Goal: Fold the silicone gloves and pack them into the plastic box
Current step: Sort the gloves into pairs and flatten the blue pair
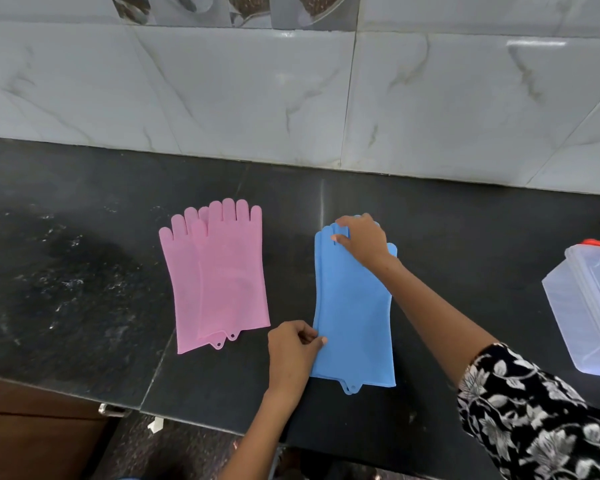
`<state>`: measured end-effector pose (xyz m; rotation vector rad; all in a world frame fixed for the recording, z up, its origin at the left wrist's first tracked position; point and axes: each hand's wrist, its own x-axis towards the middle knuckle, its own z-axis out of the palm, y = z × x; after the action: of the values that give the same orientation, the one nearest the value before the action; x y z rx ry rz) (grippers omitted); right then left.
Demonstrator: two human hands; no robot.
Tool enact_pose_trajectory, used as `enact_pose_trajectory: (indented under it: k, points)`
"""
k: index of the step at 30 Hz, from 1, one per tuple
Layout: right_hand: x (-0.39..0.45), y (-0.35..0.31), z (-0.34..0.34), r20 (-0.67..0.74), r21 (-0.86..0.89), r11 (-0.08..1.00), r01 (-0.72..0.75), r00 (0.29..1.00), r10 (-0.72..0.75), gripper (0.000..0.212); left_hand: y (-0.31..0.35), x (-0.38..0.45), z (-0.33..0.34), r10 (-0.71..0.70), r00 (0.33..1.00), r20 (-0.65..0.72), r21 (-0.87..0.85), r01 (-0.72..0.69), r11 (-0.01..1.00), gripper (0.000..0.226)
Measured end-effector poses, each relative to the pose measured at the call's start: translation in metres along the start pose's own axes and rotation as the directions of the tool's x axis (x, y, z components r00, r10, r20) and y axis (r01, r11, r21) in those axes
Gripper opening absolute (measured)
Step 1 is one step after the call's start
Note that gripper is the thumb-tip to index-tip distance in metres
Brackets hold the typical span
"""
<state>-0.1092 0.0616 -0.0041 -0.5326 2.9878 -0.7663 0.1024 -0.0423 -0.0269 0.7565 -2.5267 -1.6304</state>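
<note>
1. Grey marbled wall tiles (pixel 222 91) rise behind the dark speckled stone bench (pixel 84 271) at which we stand.
2. We see the blue gloves (pixel 354 313) lying flat on the bench a little right of centre, stacked one on the other, fingers pointing toward the wall and cuffs toward us. They are smooth, matte, sky blue, and flare slightly at the cuff; a small hanging tab with a hole sticks out from the near edge.
3. Our left hand (pixel 293 355) pinches the left edge of the blue gloves near the cuff, thumb on top and the fingers curled under.
4. Our right hand (pixel 362 237) lies over the finger end of the blue gloves, thumb and fingers pinching one of the glove fingers; the forearm crosses the pair's right side, with a black-and-white floral sleeve (pixel 534 410) at the elbow.
5. We see the pink gloves (pixel 219 278) just to the left, apart from the blue pair, also flat and overlapped, the upper one shifted right. Their surface shows a fine dotted texture, and two holed tabs show at the cuffs.
6. We find the plastic box (pixel 582 306) at the right edge of the view, well apart from the gloves: clear, frosted, with a red part showing at its far side.
</note>
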Motion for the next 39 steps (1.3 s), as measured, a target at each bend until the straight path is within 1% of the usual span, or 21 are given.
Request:
enact_pose_trajectory:
  k: [3, 5, 7, 8, 10, 15, 19, 22, 27, 31, 32, 34, 36, 39]
  points:
    - [0.013, -0.001, 0.006, 0.0, 0.024, 1.0, -0.017, 1.0, 0.017, 0.033, 0.0, 0.0, 0.0, -0.002, 1.0, -0.001, 0.015, 0.002, 1.0, 0.009]
    - [0.02, -0.001, 0.006, 0.0, -0.003, 1.0, -0.019, 1.0, 0.019, 0.039, 0.001, 0.0, 0.001, 0.0, 1.0, -0.001, 0.019, 0.0, 1.0, 0.008]
    - [0.026, 0.0, 0.007, 0.049, -0.067, 0.998, -0.003, 0.999, 0.006, 0.042, 0.001, -0.001, 0.001, -0.003, 1.0, -0.004, 0.028, 0.003, 1.0, 0.009]
    - [0.028, 0.001, 0.007, 0.079, -0.071, 0.997, 0.004, 0.997, 0.001, 0.041, 0.001, -0.001, 0.002, -0.005, 1.0, -0.004, 0.029, 0.005, 1.0, 0.009]
    - [0.032, 0.003, 0.007, 0.112, -0.028, 1.0, 0.013, 0.994, -0.01, 0.034, 0.0, -0.001, 0.002, -0.004, 1.0, -0.002, 0.033, 0.004, 0.999, 0.01]
    - [0.036, 0.0, 0.003, 0.14, 0.069, 0.996, 0.062, 0.988, -0.071, 0.025, 0.001, -0.002, 0.004, 0.005, 1.0, -0.022, 0.079, -0.003, 0.997, 0.008]
    - [0.037, -0.004, 0.003, 0.081, 0.132, 0.99, 0.054, 0.995, -0.065, 0.017, 0.001, -0.002, 0.003, 0.006, 1.0, -0.015, 0.093, -0.005, 0.996, 0.009]
    - [0.043, -0.011, -0.001, 0.077, 0.171, 0.984, 0.054, 0.995, -0.068, 0.014, -0.001, -0.001, 0.001, 0.0, 1.0, 0.003, 0.087, 0.0, 0.996, 0.01]
    - [0.046, -0.017, 0.005, 0.071, 0.203, 0.978, 0.045, 0.996, -0.06, 0.012, -0.001, 0.0, -0.003, -0.02, 0.999, 0.029, 0.071, 0.018, 0.997, 0.011]
    - [0.033, -0.011, 0.022, 0.109, 0.204, 0.978, 0.04, 0.992, -0.063, 0.021, -0.002, 0.0, -0.005, -0.022, 0.999, 0.038, 0.051, 0.02, 0.999, 0.011]
    - [0.029, -0.01, 0.022, 0.083, 0.228, 0.973, 0.038, 0.995, -0.058, 0.022, -0.002, 0.0, -0.005, -0.018, 0.999, 0.036, 0.053, 0.016, 0.998, 0.011]
    - [0.019, -0.008, 0.02, -0.022, 0.284, 0.958, 0.037, 0.999, -0.032, 0.022, -0.004, 0.0, -0.006, -0.007, 1.0, 0.03, 0.054, 0.005, 0.999, 0.012]
    - [0.004, -0.004, 0.014, -0.117, 0.303, 0.953, 0.033, 0.993, 0.002, 0.021, -0.005, 0.001, -0.006, -0.001, 0.999, 0.033, 0.055, -0.001, 0.998, 0.012]
    - [-0.032, 0.009, 0.007, -0.163, 0.279, 0.96, 0.03, 0.986, 0.016, 0.022, -0.005, 0.003, -0.008, -0.003, 0.999, 0.046, 0.058, 0.001, 0.998, 0.013]
